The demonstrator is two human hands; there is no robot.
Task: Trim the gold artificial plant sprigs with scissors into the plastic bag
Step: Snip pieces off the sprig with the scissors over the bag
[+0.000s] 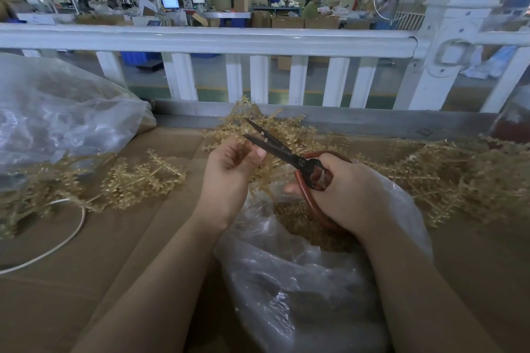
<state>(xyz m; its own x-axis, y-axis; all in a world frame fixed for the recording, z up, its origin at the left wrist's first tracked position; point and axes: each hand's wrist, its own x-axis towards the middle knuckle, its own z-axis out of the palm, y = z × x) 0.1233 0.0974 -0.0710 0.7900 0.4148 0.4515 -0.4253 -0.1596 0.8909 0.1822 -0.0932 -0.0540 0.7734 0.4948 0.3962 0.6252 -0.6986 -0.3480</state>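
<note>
My left hand [229,175] pinches a gold sprig [275,129] and holds it up over the clear plastic bag [301,281]. My right hand [352,195] grips the red-handled scissors [286,152]. Their dark blades are parted and point up-left, right beside my left thumb. Gold cut pieces [298,221] lie inside the bag's mouth below both hands. A loose heap of gold sprigs [447,178] spreads to the right, and another heap of sprigs [137,180] lies to the left.
The work surface is brown cardboard [114,252]. A large clear bag [57,117] bulges at the far left. A white cable [57,246] curves across the left. A white railing [258,40] runs along the far edge, with a factory floor behind it.
</note>
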